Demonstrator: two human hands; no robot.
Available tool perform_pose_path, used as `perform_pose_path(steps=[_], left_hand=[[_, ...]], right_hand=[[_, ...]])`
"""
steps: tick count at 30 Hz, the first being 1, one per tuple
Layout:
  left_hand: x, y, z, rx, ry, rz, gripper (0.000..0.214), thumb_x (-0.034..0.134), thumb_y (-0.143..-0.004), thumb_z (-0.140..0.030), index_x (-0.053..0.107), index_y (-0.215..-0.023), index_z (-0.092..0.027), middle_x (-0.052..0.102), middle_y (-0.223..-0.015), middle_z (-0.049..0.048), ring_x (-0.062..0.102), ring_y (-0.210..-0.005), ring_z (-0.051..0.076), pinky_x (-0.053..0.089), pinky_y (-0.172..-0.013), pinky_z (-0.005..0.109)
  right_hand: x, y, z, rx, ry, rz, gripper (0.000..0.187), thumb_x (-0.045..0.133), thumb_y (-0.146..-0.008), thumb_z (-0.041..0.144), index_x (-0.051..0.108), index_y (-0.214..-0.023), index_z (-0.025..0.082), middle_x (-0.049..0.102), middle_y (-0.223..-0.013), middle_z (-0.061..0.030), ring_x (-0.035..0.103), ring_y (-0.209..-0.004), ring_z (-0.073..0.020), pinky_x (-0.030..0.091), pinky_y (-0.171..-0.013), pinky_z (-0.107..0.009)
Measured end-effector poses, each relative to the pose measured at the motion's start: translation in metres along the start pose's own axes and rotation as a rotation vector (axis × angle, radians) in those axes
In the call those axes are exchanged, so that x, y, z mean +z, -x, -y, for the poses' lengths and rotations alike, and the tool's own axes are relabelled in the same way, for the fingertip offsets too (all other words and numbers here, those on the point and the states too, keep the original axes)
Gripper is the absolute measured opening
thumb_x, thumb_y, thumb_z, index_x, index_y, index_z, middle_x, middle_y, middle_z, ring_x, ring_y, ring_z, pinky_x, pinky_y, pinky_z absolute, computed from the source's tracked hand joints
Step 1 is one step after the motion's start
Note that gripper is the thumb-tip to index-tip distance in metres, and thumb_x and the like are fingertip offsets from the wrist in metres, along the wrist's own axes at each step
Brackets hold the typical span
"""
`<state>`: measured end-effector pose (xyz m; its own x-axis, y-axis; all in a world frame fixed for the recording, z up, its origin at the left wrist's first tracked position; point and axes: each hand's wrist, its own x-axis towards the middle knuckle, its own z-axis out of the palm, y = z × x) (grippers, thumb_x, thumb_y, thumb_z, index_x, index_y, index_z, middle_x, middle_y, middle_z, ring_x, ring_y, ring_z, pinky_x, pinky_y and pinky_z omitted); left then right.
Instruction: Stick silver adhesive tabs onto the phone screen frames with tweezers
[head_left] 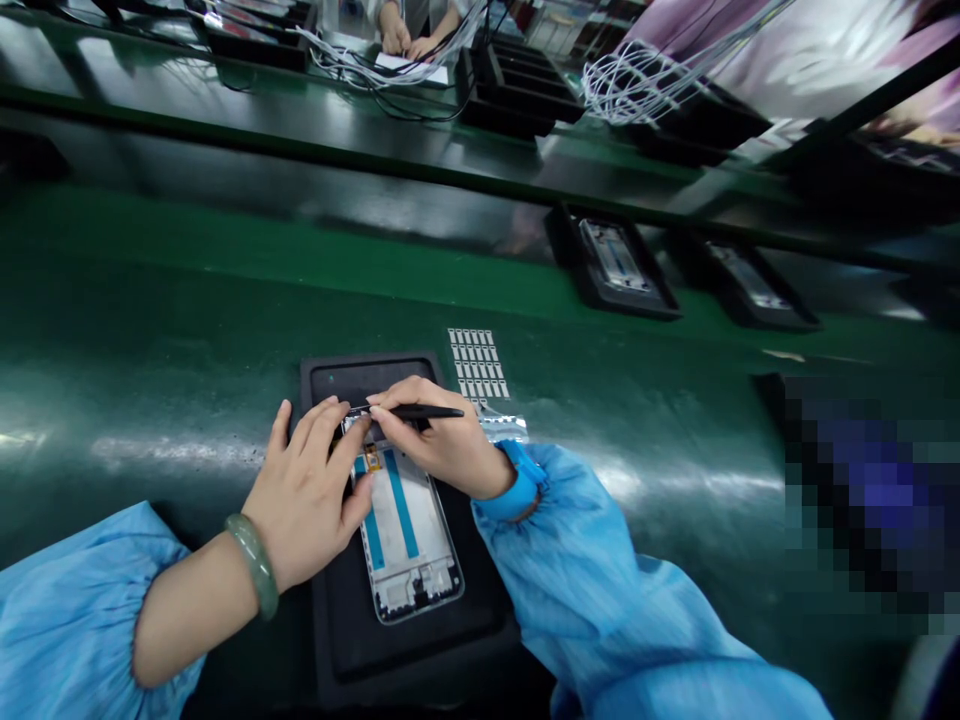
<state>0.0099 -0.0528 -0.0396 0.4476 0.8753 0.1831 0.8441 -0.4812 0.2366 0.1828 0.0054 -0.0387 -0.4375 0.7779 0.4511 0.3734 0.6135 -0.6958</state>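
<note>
An opened phone frame (pixel 431 515), silvery with two blue strips and a small gold flex piece (pixel 373 458), lies in a black foam tray (pixel 330 640). My left hand (pixel 307 490) rests over its upper left side, fingers spread and touching it, the thumb on the inner face. Between the thumb and fingers of my right hand (pixel 442 440) is a pair of slim black tweezers (pixel 427 411). Their working end is at the phone's top edge, mostly hidden by my fingers. A sheet of small pale stickers (pixel 478 362) lies just beyond the tray.
A shiny silvery packet (pixel 504 428) is by my right wrist. Farther right, two black trays (pixel 637 300) (pixel 780 318) hold similar phone frames. Across the bench are stacked black trays (pixel 525 85), bundled white cables (pixel 637 80) and another person's hands (pixel 409 40). A blurred dark object is at right.
</note>
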Motion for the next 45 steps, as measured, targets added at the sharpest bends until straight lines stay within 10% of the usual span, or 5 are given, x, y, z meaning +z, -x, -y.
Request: perform_pose_path(steps=[14,25,45], left_hand=[[0.0004,0.0000,0.0001,0.001,-0.008,-0.001,0.041,0.041,-0.087,-0.034,0.049,-0.121,-0.013,0.048,-0.125,0.0166,0.040,-0.121,0.031,0.025,-0.103,0.058],[-0.0022,-0.0002,-0.0011,-0.015,0.004,0.031,0.044,0.039,-0.087,-0.034,0.046,-0.126,-0.014,0.048,-0.125,0.0149,0.039,-0.122,0.029,0.023,-0.104,0.057],[-0.0012,-0.0002,0.0003,-0.002,-0.027,0.019,0.044,0.042,-0.086,-0.034,0.047,-0.125,-0.014,0.048,-0.123,0.0153,0.040,-0.120,0.030,0.026,-0.102,0.056]], right_hand=[[0.0011,-0.0007,0.0024,-0.176,-0.012,0.018,0.010,0.054,-0.084,0.013,0.055,-0.090,0.020,0.066,-0.088,-0.0050,0.063,-0.089,-0.0158,0.054,-0.077,-0.031],[-0.0012,-0.0026,-0.0034,0.202,-0.151,0.010,0.007,0.054,-0.084,0.021,0.052,-0.090,0.020,0.063,-0.091,-0.0046,0.063,-0.083,-0.0159,0.052,-0.074,-0.030],[0.0015,-0.0085,0.0025,0.244,-0.158,-0.040,0.006,0.054,-0.080,0.015,0.052,-0.083,0.019,0.061,-0.082,-0.0003,0.063,-0.069,-0.0106,0.054,-0.061,-0.021]])
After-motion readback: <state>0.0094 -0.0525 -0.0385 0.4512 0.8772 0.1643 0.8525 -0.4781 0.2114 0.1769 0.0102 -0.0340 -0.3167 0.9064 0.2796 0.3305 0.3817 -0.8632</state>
